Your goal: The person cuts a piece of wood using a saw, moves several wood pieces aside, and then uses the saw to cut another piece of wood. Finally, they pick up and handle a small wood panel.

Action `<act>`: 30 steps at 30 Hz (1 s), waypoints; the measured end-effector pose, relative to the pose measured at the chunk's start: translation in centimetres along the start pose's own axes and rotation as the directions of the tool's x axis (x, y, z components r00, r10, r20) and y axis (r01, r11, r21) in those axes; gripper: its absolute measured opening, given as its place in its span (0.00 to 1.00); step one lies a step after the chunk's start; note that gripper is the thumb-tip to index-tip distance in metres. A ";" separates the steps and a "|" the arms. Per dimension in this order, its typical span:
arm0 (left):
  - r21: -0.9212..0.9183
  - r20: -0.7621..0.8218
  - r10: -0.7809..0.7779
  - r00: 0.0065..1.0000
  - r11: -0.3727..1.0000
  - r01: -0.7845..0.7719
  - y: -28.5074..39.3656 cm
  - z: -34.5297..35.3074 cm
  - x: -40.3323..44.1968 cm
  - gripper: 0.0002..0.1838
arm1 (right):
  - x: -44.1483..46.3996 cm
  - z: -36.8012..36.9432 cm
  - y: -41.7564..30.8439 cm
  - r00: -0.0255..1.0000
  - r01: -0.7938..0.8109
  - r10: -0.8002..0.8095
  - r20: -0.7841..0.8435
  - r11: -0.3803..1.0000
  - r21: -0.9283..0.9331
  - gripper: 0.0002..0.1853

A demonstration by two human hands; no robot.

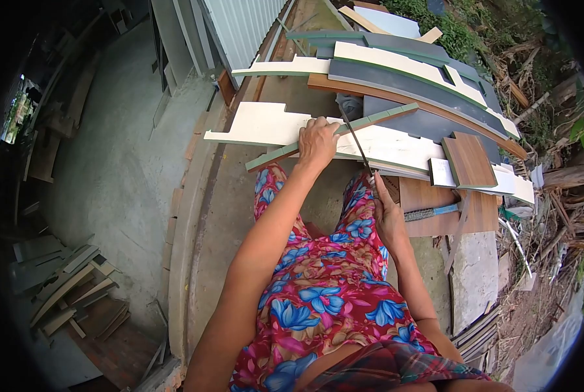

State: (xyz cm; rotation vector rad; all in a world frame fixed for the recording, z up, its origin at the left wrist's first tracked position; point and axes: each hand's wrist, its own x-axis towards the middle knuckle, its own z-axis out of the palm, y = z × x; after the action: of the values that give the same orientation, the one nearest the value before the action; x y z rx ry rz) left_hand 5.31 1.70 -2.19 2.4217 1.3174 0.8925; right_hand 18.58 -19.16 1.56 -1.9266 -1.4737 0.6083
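My left hand [318,142] is closed over a narrow strip of board [383,118], green on its upper face and brown along its side. The strip lies slantwise across a cream-faced board [396,145] in front of my knees. My right hand [388,219] grips a long, thin, dark blade that looks like a knife [355,137]; its handle is mostly hidden in my fingers. The blade crosses the strip just right of my left hand; whether it cuts into it I cannot tell. A brown wood-grain piece [469,160] rests on the cream board's right end.
Behind lie more long boards, one dark grey [396,77] and one brown-edged [422,104]. A tool with a blue and black handle [432,212] rests on a wood-grain panel [422,227] at right. Offcuts [76,294] are piled at lower left; dry roots and plants border the right.
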 end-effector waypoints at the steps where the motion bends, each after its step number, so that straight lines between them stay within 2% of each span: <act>1: -0.008 0.013 -0.010 1.000 1.000 0.010 0.0 -0.1 0.0 0.15 | -0.1 0.0 0.0 1.000 0.006 -0.006 -0.007 1.000 0.001 0.30; 3: -0.025 0.037 -0.029 0.999 0.999 0.030 0.0 -0.1 0.0 0.15 | -0.3 -0.1 0.0 1.000 0.019 -0.019 -0.022 1.000 0.001 0.30; 6: -0.040 -0.012 -0.015 1.000 0.999 0.014 0.0 -0.1 -0.1 0.14 | -0.5 -0.7 -0.8 0.996 -0.073 0.075 0.045 0.997 -0.037 0.31; 9: -0.025 -0.013 -0.016 1.000 1.000 0.016 0.2 -0.2 -0.2 0.14 | -1.0 -0.7 -0.6 1.000 0.023 -0.023 -0.005 1.000 -0.003 0.30; 12: -0.041 -0.026 -0.013 1.000 0.999 0.012 0.2 -0.2 -0.2 0.14 | -1.5 -1.2 -0.7 1.000 -0.019 0.020 0.017 1.000 -0.013 0.30; 15: -0.037 -0.021 -0.016 1.000 0.999 0.015 0.2 -0.1 -0.2 0.14 | -1.7 -1.2 -0.3 0.998 0.052 -0.053 -0.017 0.999 -0.007 0.30; 24: -0.032 -0.035 -0.014 0.999 0.999 0.013 0.2 0.0 -0.3 0.12 | -2.3 -1.8 -1.4 0.991 -0.123 0.124 0.054 0.992 -0.006 0.29; 27: -0.023 -0.025 -0.015 1.000 1.000 0.014 0.1 0.0 -0.2 0.13 | -2.4 -1.4 -0.7 0.999 0.041 -0.041 -0.012 0.999 -0.005 0.29; 30: -0.027 -0.023 -0.018 1.000 0.999 0.017 0.2 -0.1 -0.2 0.13 | -2.6 -1.8 -1.2 0.995 -0.083 0.081 0.056 0.996 0.035 0.28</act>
State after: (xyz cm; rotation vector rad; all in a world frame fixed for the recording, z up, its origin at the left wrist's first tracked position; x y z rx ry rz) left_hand 5.27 1.43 -2.11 2.3828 1.3237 0.9309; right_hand 18.32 -21.79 3.63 -1.9640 -1.4119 0.7262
